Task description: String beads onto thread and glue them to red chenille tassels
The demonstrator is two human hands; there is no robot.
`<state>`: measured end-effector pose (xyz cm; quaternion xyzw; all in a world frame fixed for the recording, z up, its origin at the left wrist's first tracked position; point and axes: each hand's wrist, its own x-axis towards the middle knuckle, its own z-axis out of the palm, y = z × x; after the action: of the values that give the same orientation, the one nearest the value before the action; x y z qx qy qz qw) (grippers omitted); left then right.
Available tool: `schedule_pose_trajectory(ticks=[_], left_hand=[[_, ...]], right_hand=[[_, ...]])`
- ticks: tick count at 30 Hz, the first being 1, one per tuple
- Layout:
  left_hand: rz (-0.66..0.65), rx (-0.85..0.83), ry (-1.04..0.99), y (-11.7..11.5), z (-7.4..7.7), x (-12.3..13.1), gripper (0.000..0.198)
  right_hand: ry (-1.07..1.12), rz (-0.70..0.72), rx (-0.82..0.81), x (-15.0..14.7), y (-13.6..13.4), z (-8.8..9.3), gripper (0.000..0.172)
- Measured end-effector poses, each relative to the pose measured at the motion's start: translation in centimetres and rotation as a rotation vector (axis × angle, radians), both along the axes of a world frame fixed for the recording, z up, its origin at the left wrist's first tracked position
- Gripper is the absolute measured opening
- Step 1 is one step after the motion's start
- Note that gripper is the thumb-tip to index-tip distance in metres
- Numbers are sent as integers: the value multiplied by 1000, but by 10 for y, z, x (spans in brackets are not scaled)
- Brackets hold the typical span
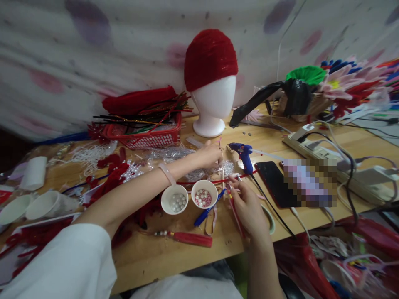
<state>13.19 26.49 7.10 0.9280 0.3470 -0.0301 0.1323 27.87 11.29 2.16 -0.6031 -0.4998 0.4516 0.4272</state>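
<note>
Your left hand (209,154) pinches something small, too tiny to name, at about twelve o'clock from your right hand (249,207), which closes on a thin red strip (234,209) running lengthwise toward you, with the blue glue gun (245,154) just beyond.

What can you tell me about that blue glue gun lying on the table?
The glue gun is blue plastic, lying on its side on the wooden table in front of the white foam head. A pale glue stick pokes out of one end, toward the right, and a dark cord runs from its handle toward the table's near edge. It sits beside a black phone. Neither hand touches it; the right hand is nearest.
</note>
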Motion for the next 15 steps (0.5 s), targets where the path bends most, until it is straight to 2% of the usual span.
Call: schedule_pose_trajectory(ticks=[8, 15], left_hand=[[-20, -27, -4, 5, -9, 5, 17], [-69, -153, -174, 12, 12, -11, 14]], right_hand=[[-11, -4, 9, -3, 1, 2, 24], [-36, -110, 135, 4, 3, 0, 21]])
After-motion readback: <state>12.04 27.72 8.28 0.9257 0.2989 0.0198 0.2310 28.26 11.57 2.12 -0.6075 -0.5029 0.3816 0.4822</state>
